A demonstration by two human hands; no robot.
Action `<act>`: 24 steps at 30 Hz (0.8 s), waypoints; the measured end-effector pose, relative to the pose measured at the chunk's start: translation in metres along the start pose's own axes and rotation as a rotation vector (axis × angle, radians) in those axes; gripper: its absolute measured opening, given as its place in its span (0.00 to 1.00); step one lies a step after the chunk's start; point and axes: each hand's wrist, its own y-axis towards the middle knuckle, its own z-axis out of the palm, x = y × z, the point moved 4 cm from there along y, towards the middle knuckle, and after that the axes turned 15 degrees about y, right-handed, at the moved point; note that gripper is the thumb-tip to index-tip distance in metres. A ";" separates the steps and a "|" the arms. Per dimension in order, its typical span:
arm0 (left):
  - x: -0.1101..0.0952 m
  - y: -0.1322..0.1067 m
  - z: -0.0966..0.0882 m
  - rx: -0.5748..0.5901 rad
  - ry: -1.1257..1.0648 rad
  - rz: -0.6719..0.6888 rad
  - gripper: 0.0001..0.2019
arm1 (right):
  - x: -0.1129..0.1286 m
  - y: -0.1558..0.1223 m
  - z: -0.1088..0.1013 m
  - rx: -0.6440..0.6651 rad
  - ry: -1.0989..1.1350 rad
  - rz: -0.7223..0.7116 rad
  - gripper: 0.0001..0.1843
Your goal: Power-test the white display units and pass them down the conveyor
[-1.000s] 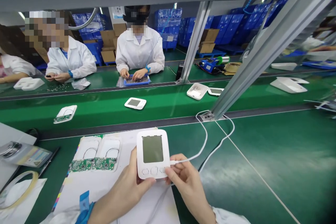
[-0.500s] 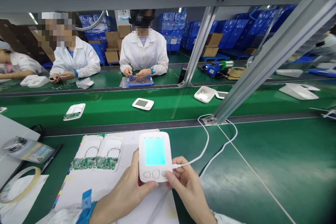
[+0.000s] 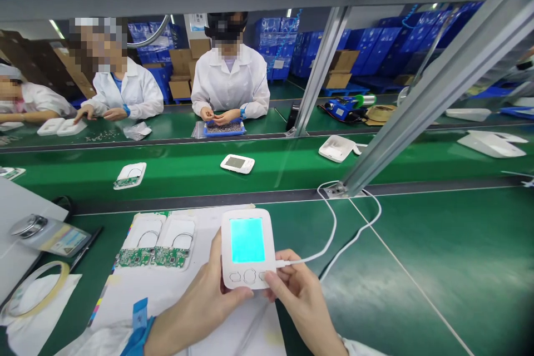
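A white palm-sized monitor with a lit cyan screen and a row of buttons is held up between my hands. My left hand grips its left side and bottom edge, thumb along the front. At the lower right corner, the thumb of my right hand presses at the right-hand button, and its other fingers curl behind, partly hidden. A white cable is plugged into the monitor's right side, just above that thumb. Behind and left, two white housings with green circuit boards lie on a white sheet.
A green conveyor belt carries white housings and another monitor. A metal post slants up at the right. Tape and a metal-topped device lie at left. Co-workers sit across the belt.
The parts on the belt have shifted right. Across the belt, one co-worker's hand has moved left to white housings. My hands keep nearly the same hold on the monitor.
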 end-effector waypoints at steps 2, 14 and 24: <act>0.000 0.000 -0.001 0.002 -0.006 -0.002 0.43 | 0.000 0.000 0.001 -0.004 0.006 0.004 0.20; 0.004 0.000 0.001 0.001 -0.023 -0.002 0.41 | -0.002 0.001 0.000 0.003 0.021 0.023 0.20; 0.005 0.001 0.001 0.003 -0.053 0.000 0.42 | 0.000 -0.001 0.002 0.006 0.011 0.015 0.20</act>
